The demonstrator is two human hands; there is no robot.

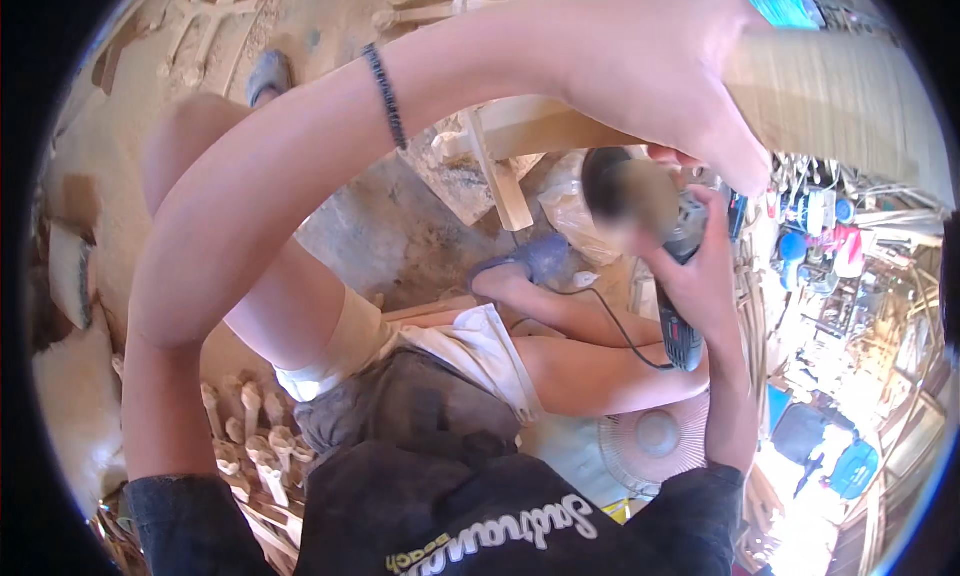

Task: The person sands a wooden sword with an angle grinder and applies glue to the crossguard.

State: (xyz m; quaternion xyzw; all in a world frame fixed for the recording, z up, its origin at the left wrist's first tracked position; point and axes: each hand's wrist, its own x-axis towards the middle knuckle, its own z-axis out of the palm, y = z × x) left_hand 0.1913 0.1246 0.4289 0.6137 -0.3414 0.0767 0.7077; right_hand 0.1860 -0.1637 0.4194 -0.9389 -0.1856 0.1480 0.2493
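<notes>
My left arm reaches up and across the view, with a dark band at the wrist. Its hand [680, 76] is closed over a pale piece of wood [840, 96], whose broad, close part fills the upper right. To the left of that hand, a pale wooden length [530, 126] shows beneath the forearm; I cannot tell if it is the same piece. My right hand [700, 266] grips an angle grinder [683, 336] below the left hand. The grinder's round head [640, 196] is blurred and close to the wood; whether they touch is unclear. Its dark cord runs left across my leg.
A narrow wooden bar [500, 176] slants down between my legs. A round fan [655, 431] stands beneath my right arm. Turned wooden parts [265, 446] are heaped at lower left, and wooden frames [210, 21] lie at upper left. Clutter and timber crowd the right side.
</notes>
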